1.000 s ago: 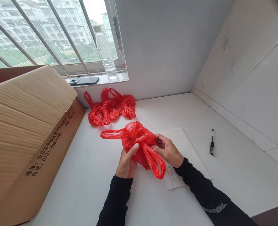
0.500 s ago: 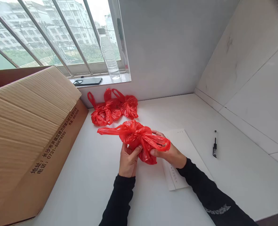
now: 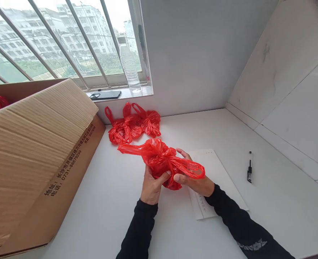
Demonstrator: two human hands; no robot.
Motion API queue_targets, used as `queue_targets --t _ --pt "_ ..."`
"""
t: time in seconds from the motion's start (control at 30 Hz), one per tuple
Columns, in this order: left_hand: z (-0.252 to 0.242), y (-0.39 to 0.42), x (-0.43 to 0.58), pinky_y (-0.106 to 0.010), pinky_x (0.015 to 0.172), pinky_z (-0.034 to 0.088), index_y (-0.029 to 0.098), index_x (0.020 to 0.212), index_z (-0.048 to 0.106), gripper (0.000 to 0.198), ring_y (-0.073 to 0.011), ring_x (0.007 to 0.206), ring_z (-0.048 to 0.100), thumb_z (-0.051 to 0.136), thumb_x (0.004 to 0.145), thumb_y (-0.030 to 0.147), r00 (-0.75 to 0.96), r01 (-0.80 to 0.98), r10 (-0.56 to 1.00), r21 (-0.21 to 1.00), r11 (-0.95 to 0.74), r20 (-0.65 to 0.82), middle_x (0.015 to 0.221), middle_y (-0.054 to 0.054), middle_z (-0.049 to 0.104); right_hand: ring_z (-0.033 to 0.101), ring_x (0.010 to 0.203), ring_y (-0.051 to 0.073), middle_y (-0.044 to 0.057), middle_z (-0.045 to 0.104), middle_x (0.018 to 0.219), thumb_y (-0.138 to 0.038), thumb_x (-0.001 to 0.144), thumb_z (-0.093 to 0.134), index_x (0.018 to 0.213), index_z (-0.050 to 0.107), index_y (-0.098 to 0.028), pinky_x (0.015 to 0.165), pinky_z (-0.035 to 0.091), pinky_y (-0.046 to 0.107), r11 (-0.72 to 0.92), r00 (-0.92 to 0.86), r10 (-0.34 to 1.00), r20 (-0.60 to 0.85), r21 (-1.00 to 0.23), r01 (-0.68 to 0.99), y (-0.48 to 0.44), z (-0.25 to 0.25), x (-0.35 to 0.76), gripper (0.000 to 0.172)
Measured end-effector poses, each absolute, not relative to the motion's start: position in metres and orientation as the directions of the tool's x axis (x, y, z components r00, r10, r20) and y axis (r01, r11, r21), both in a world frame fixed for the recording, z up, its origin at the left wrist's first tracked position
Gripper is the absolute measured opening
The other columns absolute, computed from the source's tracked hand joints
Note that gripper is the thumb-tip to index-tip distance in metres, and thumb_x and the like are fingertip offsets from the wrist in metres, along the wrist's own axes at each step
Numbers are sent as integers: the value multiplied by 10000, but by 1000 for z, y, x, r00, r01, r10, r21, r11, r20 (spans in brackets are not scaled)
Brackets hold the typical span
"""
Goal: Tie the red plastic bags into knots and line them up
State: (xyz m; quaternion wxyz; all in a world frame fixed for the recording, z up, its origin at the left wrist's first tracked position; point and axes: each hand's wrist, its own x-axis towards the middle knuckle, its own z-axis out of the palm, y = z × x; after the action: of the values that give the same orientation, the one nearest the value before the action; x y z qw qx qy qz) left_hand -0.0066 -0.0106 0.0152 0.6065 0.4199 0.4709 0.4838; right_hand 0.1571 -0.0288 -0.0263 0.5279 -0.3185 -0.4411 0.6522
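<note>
A knotted red plastic bag (image 3: 159, 158) is held between my hands above the white table. Its contents are hidden. My left hand (image 3: 153, 185) grips the bag's lower left side, the thumb pressed on the front. At the right side, my right hand (image 3: 195, 181) cups the bag loosely, its thumb in front and a finger stretched out behind. One loop handle hangs over that hand; the other handle sticks out to the left. Behind the held bag, several similar tied red bags (image 3: 134, 126) lie against the wall.
A large open cardboard box (image 3: 67, 151) stands on the left, with some red plastic (image 3: 1, 102) inside. Under my right forearm lies a paper pad (image 3: 222, 172). A black pen (image 3: 249, 172) is farther right. The windowsill carries a phone (image 3: 107, 95) and a clear bottle (image 3: 130, 68).
The view has shifted slightly, so the scene sits a little farther right. The bag has turned slightly in my hands, and my right fingers look more spread.
</note>
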Motion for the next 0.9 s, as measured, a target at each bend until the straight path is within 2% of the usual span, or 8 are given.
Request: queue_targets --t 0.1,0.23,0.3,0.47,0.57,0.67,0.77,0.9 --pt "16 -13 -4 -456 991 512 246 1316 529 705 -321 1188 626 842 685 226 93 -222 977 953 206 -190 1253 -104 676 539 1314 267 57 518 1480 -315 837 768 1460 409 -330 1126 432 485 -12 -159 986 59 -909 -416 -28 -27 155 720" --pt "18 -14 2 -397 883 551 270 1312 510 700 -276 1073 666 835 694 232 137 -247 973 945 213 -183 1169 -74 691 592 1226 298 52 674 1253 -331 889 673 1163 676 -266 1071 468 507 14 -56 998 41 -905 -425 -23 -33 158 282" --pt "18 -14 3 -375 863 553 257 1290 520 678 -259 1039 672 842 693 239 132 -231 977 953 196 -169 1157 -78 691 654 1085 292 51 728 1058 -355 915 627 1039 712 -241 989 516 497 -24 -100 995 21 -901 -433 -22 -32 159 189" --pt "16 -12 1 -405 904 550 240 1297 510 695 -267 1054 668 849 690 254 74 -149 988 978 146 -136 1149 -87 698 645 1087 265 49 696 1138 -321 876 703 1215 635 -248 961 537 446 3 -206 972 112 -885 -466 -23 -20 158 353" --pt "12 -12 -2 -408 913 545 250 1310 490 717 -263 1058 668 848 689 235 92 -158 983 973 171 -158 1174 -86 685 671 1008 249 46 701 1102 -291 846 737 1211 625 -252 881 577 425 -31 -212 973 88 -865 -501 -24 -23 157 384" --pt "9 -12 -2 -418 946 530 263 1346 453 777 -270 1103 661 852 681 220 163 -234 962 939 253 -219 1234 -98 662 673 1052 261 61 693 1167 -287 836 748 1236 594 -251 860 595 433 -85 -188 982 27 -820 -566 -24 -32 157 430" --pt "8 -12 -1 -420 927 536 246 1318 469 740 -263 1042 688 849 683 225 186 -259 940 909 327 -285 1140 -87 693 656 1123 272 70 673 1244 -278 803 780 1278 545 -258 912 582 457 -98 -147 989 -10 -789 -607 -23 -39 158 531" --pt "8 -10 -3 -417 917 543 253 1287 489 736 -256 1013 699 856 653 180 159 -235 951 925 297 -265 1134 -79 704 617 1207 281 79 651 1302 -307 812 772 1288 549 -248 1027 514 483 -53 -106 994 10 -821 -569 -22 -34 158 528"
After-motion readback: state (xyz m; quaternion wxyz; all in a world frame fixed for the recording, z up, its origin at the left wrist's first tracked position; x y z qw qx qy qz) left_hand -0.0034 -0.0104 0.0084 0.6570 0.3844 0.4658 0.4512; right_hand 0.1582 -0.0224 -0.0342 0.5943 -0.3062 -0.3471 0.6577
